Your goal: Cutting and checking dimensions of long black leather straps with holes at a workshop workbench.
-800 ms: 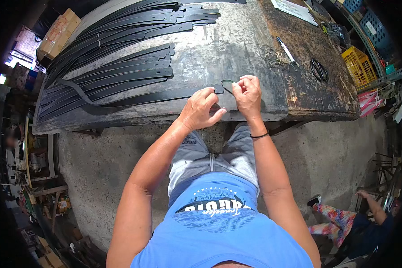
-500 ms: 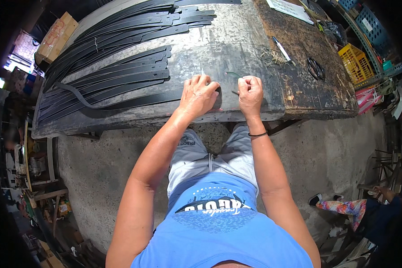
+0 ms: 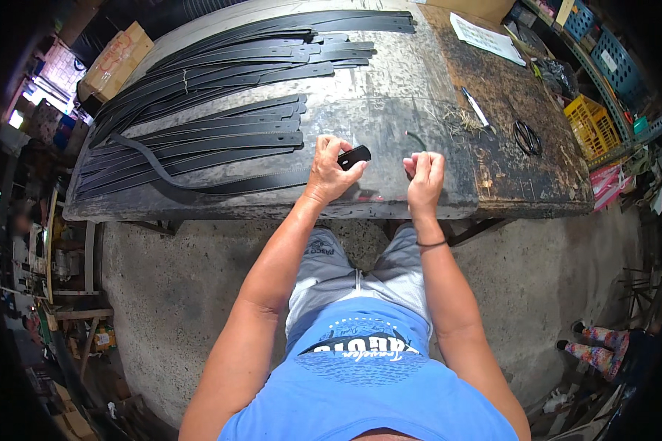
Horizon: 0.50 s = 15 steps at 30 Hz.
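Observation:
My left hand [image 3: 329, 170] grips a black belt strap [image 3: 265, 181] near its end, thumb and fingers wrapped round it. The strap's rounded tip [image 3: 358, 156], with a small pale hole beside it, sticks out past my fingers. From there the strap runs left along the table's near edge and loops back over other straps. My right hand [image 3: 425, 178] is closed a little to the right, apart from the strap. A thin dark point juts from its fingers; the rest is hidden. Just beyond those fingers shows a curved green piece [image 3: 416, 138], and whether I hold it I cannot tell.
Stacks of black straps [image 3: 221, 140] cover the table's left side. On the right lie scissors [image 3: 527, 137], a pen [image 3: 474, 107], thread scraps [image 3: 449, 121] and paper sheets [image 3: 485, 38]. A cardboard box [image 3: 118, 59] stands far left. A person's legs [image 3: 596, 349] show at lower right.
My left hand has turned, so the strap's tip now shows beyond the fingers. The right hand remains closed, slightly farther from the strap. The person at right has shifted, and the view has moved.

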Tool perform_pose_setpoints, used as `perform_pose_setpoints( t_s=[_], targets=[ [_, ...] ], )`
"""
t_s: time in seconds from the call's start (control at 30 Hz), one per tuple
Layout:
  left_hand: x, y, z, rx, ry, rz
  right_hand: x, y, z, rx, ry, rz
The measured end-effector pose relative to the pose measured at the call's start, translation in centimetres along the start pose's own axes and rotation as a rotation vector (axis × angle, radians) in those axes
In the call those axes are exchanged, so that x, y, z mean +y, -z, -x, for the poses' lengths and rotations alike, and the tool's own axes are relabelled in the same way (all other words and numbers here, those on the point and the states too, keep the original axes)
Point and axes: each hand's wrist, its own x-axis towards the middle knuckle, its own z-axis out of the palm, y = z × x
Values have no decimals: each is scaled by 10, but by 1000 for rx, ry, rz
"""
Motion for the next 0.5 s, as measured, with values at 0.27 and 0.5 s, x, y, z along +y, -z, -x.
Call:
perform_pose_setpoints(
  t_s=[0.27, 0.5],
  targets=[
    [-6, -2, -1, 102, 218, 191, -37, -16, 72, -186, -395, -517],
    [-9, -1, 2, 118, 71, 218, -43, 18, 24, -31, -208, -410]
  ],
)
